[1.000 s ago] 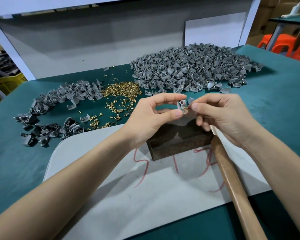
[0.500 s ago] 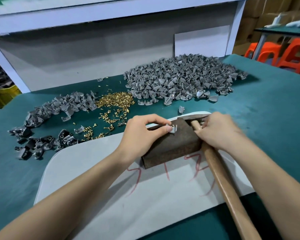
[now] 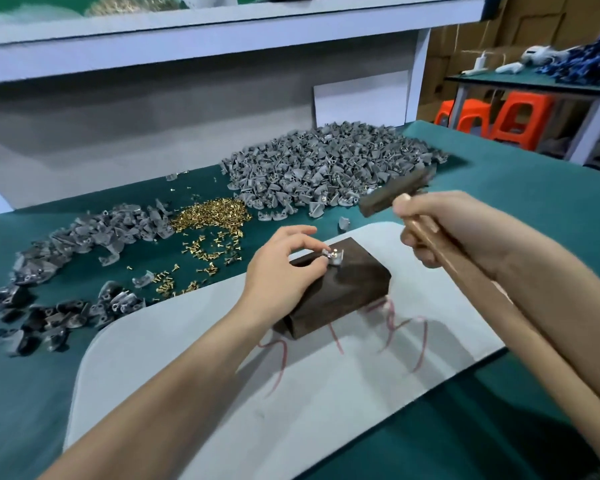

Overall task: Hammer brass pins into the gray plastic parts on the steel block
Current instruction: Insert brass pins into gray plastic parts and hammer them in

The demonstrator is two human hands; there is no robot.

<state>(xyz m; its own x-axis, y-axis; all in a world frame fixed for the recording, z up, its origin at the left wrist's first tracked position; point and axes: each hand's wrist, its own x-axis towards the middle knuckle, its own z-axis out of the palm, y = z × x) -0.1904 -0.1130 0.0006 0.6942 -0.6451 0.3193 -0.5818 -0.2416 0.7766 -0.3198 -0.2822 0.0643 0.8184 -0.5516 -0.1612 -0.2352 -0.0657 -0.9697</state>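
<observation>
A dark steel block [image 3: 347,289] rests on a pale gray mat [image 3: 187,375]. On its top face sits a small gray plastic part [image 3: 334,256] with a brass pin standing in it. My left hand [image 3: 284,268] pinches that part between thumb and forefinger and steadies it. My right hand [image 3: 444,226] grips the wooden handle of a hammer, whose dark head [image 3: 392,194] is raised and blurred, up and to the right of the block. Loose brass pins [image 3: 208,220] lie heaped on the green table behind the block.
A big heap of gray parts [image 3: 326,164] fills the back of the green table [image 3: 534,209]. Smaller piles of parts [image 3: 84,233] curve along the left side. A shelf runs overhead. Orange stools [image 3: 513,119] and another bench stand at the right.
My right hand has lifted the hammer off the mat and raised its head above the block. My left hand has set the part down on the block and holds it there.
</observation>
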